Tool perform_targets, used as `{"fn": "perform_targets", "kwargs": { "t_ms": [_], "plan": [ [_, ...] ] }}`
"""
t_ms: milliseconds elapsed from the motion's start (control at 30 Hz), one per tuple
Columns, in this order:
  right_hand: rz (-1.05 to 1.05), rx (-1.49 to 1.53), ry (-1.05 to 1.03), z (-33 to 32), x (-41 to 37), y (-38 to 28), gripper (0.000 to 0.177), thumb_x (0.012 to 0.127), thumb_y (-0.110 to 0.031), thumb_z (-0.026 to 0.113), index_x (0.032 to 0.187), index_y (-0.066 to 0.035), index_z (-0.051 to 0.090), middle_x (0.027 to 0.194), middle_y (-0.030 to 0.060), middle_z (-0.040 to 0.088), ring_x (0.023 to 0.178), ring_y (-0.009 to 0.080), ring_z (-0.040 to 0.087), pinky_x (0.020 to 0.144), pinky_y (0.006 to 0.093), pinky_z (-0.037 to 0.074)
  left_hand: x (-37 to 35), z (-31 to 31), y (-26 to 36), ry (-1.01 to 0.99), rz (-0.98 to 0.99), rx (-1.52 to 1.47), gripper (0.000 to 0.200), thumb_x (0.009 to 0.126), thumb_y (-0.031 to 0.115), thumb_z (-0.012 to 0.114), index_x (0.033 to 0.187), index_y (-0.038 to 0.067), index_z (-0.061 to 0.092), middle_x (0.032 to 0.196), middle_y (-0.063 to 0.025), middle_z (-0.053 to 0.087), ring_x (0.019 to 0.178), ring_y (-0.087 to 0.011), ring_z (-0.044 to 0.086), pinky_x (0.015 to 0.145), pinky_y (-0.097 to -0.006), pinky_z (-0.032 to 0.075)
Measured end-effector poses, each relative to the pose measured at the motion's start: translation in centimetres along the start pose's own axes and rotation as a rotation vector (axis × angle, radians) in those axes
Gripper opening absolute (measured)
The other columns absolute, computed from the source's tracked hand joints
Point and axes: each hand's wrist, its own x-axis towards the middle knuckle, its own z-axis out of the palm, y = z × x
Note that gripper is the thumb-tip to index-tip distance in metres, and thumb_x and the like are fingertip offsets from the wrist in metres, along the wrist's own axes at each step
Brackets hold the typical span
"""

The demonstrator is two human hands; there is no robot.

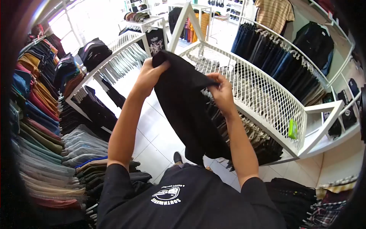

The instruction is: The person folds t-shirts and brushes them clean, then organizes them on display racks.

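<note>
A pair of black trousers (183, 99) hangs in front of me, held up by its top edge. My left hand (153, 72) is closed on one upper corner, the fingers partly hidden behind the folded cloth. On the other corner, my right hand (222, 91) pinches the edge between thumb and fingers. The cloth is stretched between both hands, and its lower end drops towards the floor near my shoe (177, 157).
A white mesh-topped rack (263, 89) stands at right, with a green packet (292, 129) on it and clothes hanging below. Rows of hung garments (42, 152) line the left. A smaller white rack (110, 63) stands ahead. Jeans (267, 49) hang along the right wall.
</note>
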Motion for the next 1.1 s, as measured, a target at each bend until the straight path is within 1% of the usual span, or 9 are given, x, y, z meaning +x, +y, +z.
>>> {"fn": "perform_targets", "kwargs": {
  "t_ms": [67,133,200,267,333,533,667,933,1100],
  "plan": [
    [0.016,0.037,0.01,-0.9,-2.8,0.3,0.026,0.09,-0.006,0.077,0.114,0.0,0.069,0.102,0.0073,0.073,0.095,0.0132,0.067,0.087,0.0258,0.051,0.3,2.4,1.9,-0.06,0.051,0.012,0.023,0.097,0.02,0.072,0.103,-0.002,0.074,0.09,-0.0045,0.074,0.079,-0.0116,0.069,0.073,-0.0276,0.055],
    [0.135,-0.271,-0.02,-1.8,-5.0,1.8,0.028,0.089,-0.011,0.079,0.113,0.0,0.068,0.101,0.0082,0.073,0.095,0.014,0.067,0.084,0.0259,0.051,0.7,4.6,3.0,-0.108,0.081,0.015,0.023,0.096,0.021,0.074,0.103,-0.002,0.074,0.088,-0.0033,0.074,0.077,-0.0099,0.068,0.071,-0.0262,0.055],
    [0.094,-0.198,0.085,-1.5,-6.1,2.2,0.026,0.088,-0.016,0.081,0.107,-0.002,0.068,0.094,0.0053,0.072,0.088,0.0109,0.065,0.079,0.0254,0.05,0.9,6.1,3.8,-0.169,0.104,0.031,0.023,0.096,0.021,0.075,0.103,-0.001,0.075,0.087,-0.002,0.074,0.076,-0.0082,0.068,0.069,-0.0249,0.055],
    [0.015,-0.26,-0.001,-2.0,-6.5,2.2,0.024,0.088,-0.017,0.082,0.101,-0.005,0.066,0.087,-0.0003,0.067,0.08,0.0064,0.06,0.074,0.024,0.048,1.4,7.2,4.4,-0.26,0.133,0.075,0.022,0.097,0.02,0.072,0.109,0.002,0.074,0.091,-0.0019,0.074,0.08,-0.0093,0.068,0.073,-0.0276,0.056],
    [0.15,-0.152,-0.013,-3.1,-7.0,2.7,0.018,0.088,-0.013,0.079,0.096,-0.006,0.064,0.081,-0.0051,0.061,0.074,0.003,0.054,0.07,0.023,0.046,2.0,7.8,4.7,-0.266,0.155,0.068,0.022,0.096,0.021,0.074,0.108,0.003,0.075,0.09,-0.0021,0.075,0.079,-0.0095,0.069,0.073,-0.0277,0.056],
    [0.155,0.039,-0.114,-3.4,-8.6,4.8,0.015,0.088,-0.007,0.069,0.102,0.0,0.068,0.085,-0.002,0.066,0.079,0.0045,0.058,0.071,0.0242,0.049,5.2,6.3,6.8,-0.129,0.38,0.112,0.031,0.094,0.027,0.076,0.105,-0.003,0.074,0.088,-0.0072,0.076,0.074,-0.0128,0.072,0.066,-0.0263,0.057],
    [0.213,-0.224,-0.123,-5.8,-10.9,7.1,0.031,0.082,-0.009,0.073,0.111,0.004,0.07,0.089,0.0059,0.072,0.083,0.0087,0.063,0.079,0.0286,0.054,10.1,1.1,6.6,0.064,0.355,0.264,0.035,0.095,0.03,0.074,0.112,0.0,0.073,0.097,-0.009,0.076,0.082,-0.0169,0.073,0.075,-0.0306,0.059],
    [0.305,-0.593,0.027,-14.3,-16.0,6.3,0.023,0.078,-0.004,0.074,0.098,0.001,0.064,0.07,0.0041,0.056,0.065,0.0116,0.05,0.063,0.0299,0.044,12.0,-1.6,8.3,0.137,0.414,0.058,0.036,0.097,0.032,0.072,0.117,0.002,0.071,0.104,-0.0086,0.074,0.091,-0.0179,0.069,0.081,-0.0328,0.057],
    [0.449,-0.79,0.189,-19.3,-18.5,-0.7,0.018,0.082,-0.006,0.076,0.097,0.001,0.069,0.068,-0.0002,0.049,0.064,0.0103,0.046,0.061,0.0282,0.04,15.0,-2.8,6.3,0.195,0.394,-0.026,0.041,0.094,0.03,0.076,0.122,0.001,0.069,0.108,-0.0083,0.074,0.094,-0.0174,0.071,0.083,-0.0311,0.056]
  ]
}}
